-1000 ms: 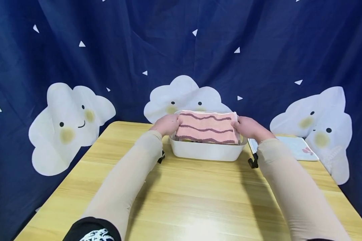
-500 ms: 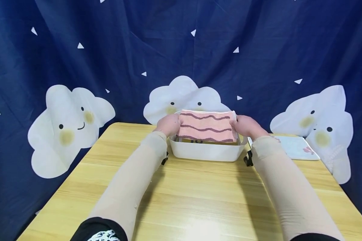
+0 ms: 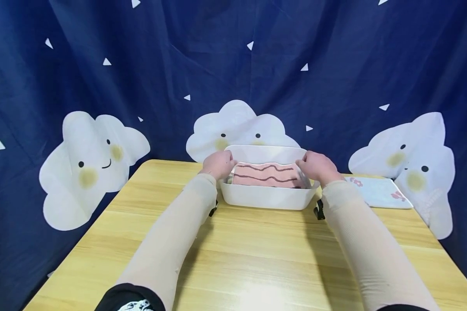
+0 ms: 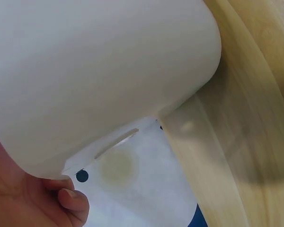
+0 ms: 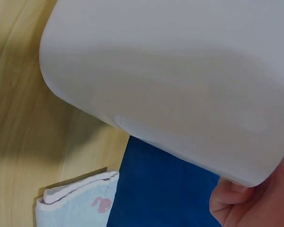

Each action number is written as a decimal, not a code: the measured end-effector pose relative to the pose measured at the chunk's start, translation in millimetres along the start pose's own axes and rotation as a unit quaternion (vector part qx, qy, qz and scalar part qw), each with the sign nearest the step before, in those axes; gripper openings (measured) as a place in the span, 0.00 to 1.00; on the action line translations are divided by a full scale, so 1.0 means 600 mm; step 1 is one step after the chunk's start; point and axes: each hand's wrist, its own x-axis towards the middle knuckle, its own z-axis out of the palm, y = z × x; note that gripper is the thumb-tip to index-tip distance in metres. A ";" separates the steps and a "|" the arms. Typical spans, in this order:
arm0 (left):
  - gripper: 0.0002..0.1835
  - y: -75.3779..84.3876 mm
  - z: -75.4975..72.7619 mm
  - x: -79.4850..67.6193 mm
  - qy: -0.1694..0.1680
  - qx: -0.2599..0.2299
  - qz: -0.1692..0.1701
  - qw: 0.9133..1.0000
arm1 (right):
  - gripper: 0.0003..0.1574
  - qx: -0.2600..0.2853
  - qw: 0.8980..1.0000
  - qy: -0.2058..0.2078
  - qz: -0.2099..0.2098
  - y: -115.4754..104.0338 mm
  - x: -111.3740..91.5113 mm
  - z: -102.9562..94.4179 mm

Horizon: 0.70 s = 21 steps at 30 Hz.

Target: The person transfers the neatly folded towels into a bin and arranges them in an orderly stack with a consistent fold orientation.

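Note:
A white storage bin (image 3: 267, 199) stands on the table between both hands. Inside lies a pink towel (image 3: 264, 175) with wavy dark purple stripes, below the rim. At the bin's far left corner, my left hand (image 3: 219, 164) grips the rim, thumb on the inner side. My right hand (image 3: 317, 167) holds the far right corner the same way. In the left wrist view, curled fingers (image 4: 73, 201) show under the bin's edge; the right wrist view shows curled fingers (image 5: 227, 196) at the opposite corner. Whatever lies beneath the towel is mostly hidden.
A folded pale blue towel (image 3: 381, 192) with pink flowers lies right of the bin, near my right forearm. The wooden table (image 3: 253, 250) extends in front. A dark blue curtain (image 3: 233, 65) with white clouds hangs close behind the table.
The striped towel was held up by its corners at rim height; it has dropped into the bin. Both hands have let go of it and now hold the bin's rim.

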 end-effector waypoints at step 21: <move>0.26 -0.031 0.018 -0.001 0.076 -0.060 -0.054 0.994 | 0.19 0.034 0.998 0.029 -0.054 0.017 -0.002 0.002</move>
